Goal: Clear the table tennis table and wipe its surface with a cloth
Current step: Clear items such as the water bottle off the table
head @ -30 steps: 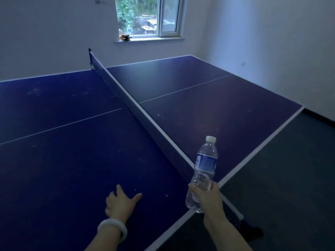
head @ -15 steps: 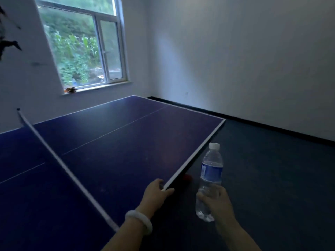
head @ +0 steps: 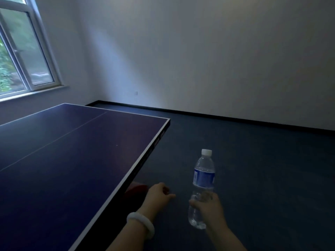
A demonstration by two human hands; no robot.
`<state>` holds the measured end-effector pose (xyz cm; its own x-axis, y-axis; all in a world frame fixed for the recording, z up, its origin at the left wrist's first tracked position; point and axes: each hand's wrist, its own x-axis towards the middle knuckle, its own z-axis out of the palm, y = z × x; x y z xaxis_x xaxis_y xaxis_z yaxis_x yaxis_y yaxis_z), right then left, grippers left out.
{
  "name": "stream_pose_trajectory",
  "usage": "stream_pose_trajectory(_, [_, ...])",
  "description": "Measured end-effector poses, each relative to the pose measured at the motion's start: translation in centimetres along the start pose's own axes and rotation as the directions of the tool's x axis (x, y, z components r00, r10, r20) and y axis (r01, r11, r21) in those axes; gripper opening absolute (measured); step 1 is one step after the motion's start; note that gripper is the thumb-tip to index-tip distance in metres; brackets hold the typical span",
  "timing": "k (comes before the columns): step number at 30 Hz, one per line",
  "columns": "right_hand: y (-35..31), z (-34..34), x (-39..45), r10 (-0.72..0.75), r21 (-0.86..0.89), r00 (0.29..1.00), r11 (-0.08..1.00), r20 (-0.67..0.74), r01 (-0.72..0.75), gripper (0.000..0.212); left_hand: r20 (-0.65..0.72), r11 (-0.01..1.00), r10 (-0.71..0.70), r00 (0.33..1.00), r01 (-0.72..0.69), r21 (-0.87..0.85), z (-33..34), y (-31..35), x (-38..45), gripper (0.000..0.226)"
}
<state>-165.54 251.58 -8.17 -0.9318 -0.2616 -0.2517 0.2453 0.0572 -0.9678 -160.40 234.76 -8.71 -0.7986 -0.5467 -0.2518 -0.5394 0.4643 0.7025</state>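
The dark blue table tennis table (head: 76, 160) fills the left half of the head view, its white-edged side running diagonally from lower left to upper right. My right hand (head: 208, 207) grips the lower part of a clear plastic water bottle (head: 204, 176) with a blue label and white cap, held upright over the floor to the right of the table. My left hand (head: 157, 193), a white bangle on its wrist, hangs just off the table's edge with fingers loosely curled and nothing in them. A red object (head: 136, 190) shows below the table edge, mostly hidden.
Dark floor (head: 262, 169) stretches to the right and ahead up to a plain white wall (head: 199, 60) with a black skirting. A white-framed window (head: 23, 57) is at the far left behind the table.
The view has swung right, away from the net toward the table's end and the floor. My left hand has come off the table edge. The bottle has moved with my right hand out over the floor.
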Motion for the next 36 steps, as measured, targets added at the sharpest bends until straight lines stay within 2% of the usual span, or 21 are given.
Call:
stream_pose_trajectory(5, [-2.0,1.5,12.5,0.002,-0.033,0.999,0.999,-0.051,-0.004,0.027,0.065,1.000,0.015,0.998,-0.016,0.011,1.9,2.2,12.6,0.034])
stream_pose_trajectory(11, [-8.0,5.1,28.8,0.006,-0.053,0.997,0.999,-0.075,-0.010,0.032,0.113,0.999,0.040,0.993,-0.042,0.022,-0.2,6.3,29.6,0.033])
stream_pose_trajectory(15, [-10.8,5.8,38.3,0.017,-0.064,0.996,0.998,-0.088,-0.023,0.045,0.133,0.996,0.052,0.990,-0.061,0.068,-1.0,10.0,39.8,0.034])
stream_pose_trajectory(20, [-13.7,5.1,51.3,0.022,-0.029,0.993,0.999,-0.117,-0.025,0.039,0.159,0.986,0.089,0.983,-0.110,0.129,0.3,15.3,52.6,0.032])
stream_pose_trajectory(25, [-16.5,4.8,66.8,0.014,-0.070,0.999,0.997,-0.032,-0.016,0.047,0.126,0.975,0.103,0.987,-0.125,0.183,1.5,21.2,65.7,0.030])
stream_pose_trajectory(29, [-20.5,5.6,78.6,0.013,-0.128,0.999,0.992,0.043,-0.007,0.042,0.100,0.958,0.078,0.992,-0.103,0.267,0.8,25.6,75.5,0.031])
stream_pose_trajectory(36, [-24.8,13.5,95.2,0.041,-0.196,0.979,0.981,0.200,-0.001,0.053,0.012,0.943,0.002,1.000,-0.006,0.334,-3.4,28.0,90.0,0.030])
